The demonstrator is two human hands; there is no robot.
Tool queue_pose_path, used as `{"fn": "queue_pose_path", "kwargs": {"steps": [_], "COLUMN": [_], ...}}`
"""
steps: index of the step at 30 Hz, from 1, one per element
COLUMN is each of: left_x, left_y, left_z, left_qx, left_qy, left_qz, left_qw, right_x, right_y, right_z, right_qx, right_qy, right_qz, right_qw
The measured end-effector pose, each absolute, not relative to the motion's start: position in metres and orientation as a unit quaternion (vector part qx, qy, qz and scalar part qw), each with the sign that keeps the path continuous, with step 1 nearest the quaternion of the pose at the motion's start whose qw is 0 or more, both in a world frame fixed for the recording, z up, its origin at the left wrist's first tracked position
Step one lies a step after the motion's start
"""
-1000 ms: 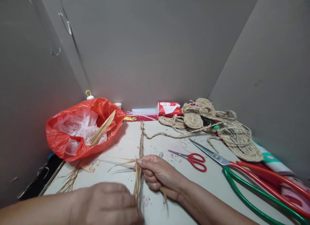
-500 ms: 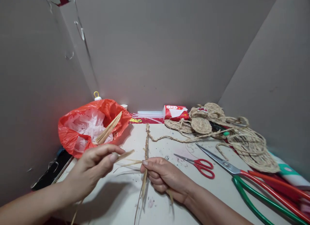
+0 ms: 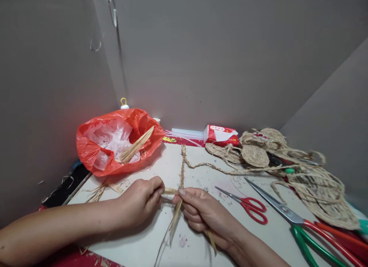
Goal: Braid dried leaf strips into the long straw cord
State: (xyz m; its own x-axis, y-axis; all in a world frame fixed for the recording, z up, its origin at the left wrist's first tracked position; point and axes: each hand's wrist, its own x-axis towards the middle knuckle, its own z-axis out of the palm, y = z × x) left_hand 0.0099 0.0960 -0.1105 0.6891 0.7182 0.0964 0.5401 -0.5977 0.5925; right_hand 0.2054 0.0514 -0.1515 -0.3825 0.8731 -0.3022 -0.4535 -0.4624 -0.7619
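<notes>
A thin braided straw cord (image 3: 182, 171) runs up the table from my right hand (image 3: 201, 209), whose thumb and fingers pinch its lower end. Loose straw strands (image 3: 174, 223) hang below that pinch, and another strand pokes out beneath the palm. To the left, my left hand (image 3: 146, 202) is closed on a pale straw strand (image 3: 171, 191) that stretches across to the right fingertips. Most of this strand is hidden inside the left fist. From its upper end the cord bends right toward the pile of woven straw pieces (image 3: 255, 156).
An orange plastic bag (image 3: 97, 165) holding a straw bundle (image 3: 138, 144) stands at the back left. Small red scissors (image 3: 250, 205) and large shears (image 3: 283, 209) lie at the right. A red tissue pack (image 3: 220, 136) sits near the grey back wall. Straw scraps (image 3: 97, 192) lie by the bag.
My left hand has moved right and closed on the side strand beside my right hand. The short straw piece at its fingertips no longer shows. My view has shifted slightly; the right hand keeps its pinch.
</notes>
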Motion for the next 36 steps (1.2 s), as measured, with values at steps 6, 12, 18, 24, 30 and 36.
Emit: {"fn": "queue_pose_path", "kwargs": {"steps": [6,12,18,24,30,36], "left_x": [0.008,0.012,0.016,0.029,0.036,0.035], "left_y": [0.095,0.095,0.093,0.099,0.111,0.118], "left_z": [-0.118,-0.116,-0.102,-0.109,-0.109,-0.111], "left_qx": [0.896,0.922,0.921,0.808,0.590,0.556], "left_qy": [0.351,0.308,0.264,0.304,0.308,0.315], "left_qz": [0.150,0.162,0.259,0.174,0.092,0.091], "left_qw": [0.228,0.170,0.125,0.475,0.741,0.763], "right_x": [0.205,0.204,0.205,0.208,0.209,0.210], "right_y": [0.051,0.049,0.051,0.050,0.052,0.052], "right_z": [-0.153,-0.154,-0.151,-0.152,-0.152,-0.148], "right_qx": [-0.375,-0.385,-0.383,-0.372,-0.364,-0.355], "right_qy": [-0.307,-0.321,-0.314,-0.308,-0.311,-0.304], "right_qz": [0.766,0.754,0.757,0.770,0.775,0.786], "right_qw": [0.422,0.424,0.426,0.418,0.412,0.404]}}
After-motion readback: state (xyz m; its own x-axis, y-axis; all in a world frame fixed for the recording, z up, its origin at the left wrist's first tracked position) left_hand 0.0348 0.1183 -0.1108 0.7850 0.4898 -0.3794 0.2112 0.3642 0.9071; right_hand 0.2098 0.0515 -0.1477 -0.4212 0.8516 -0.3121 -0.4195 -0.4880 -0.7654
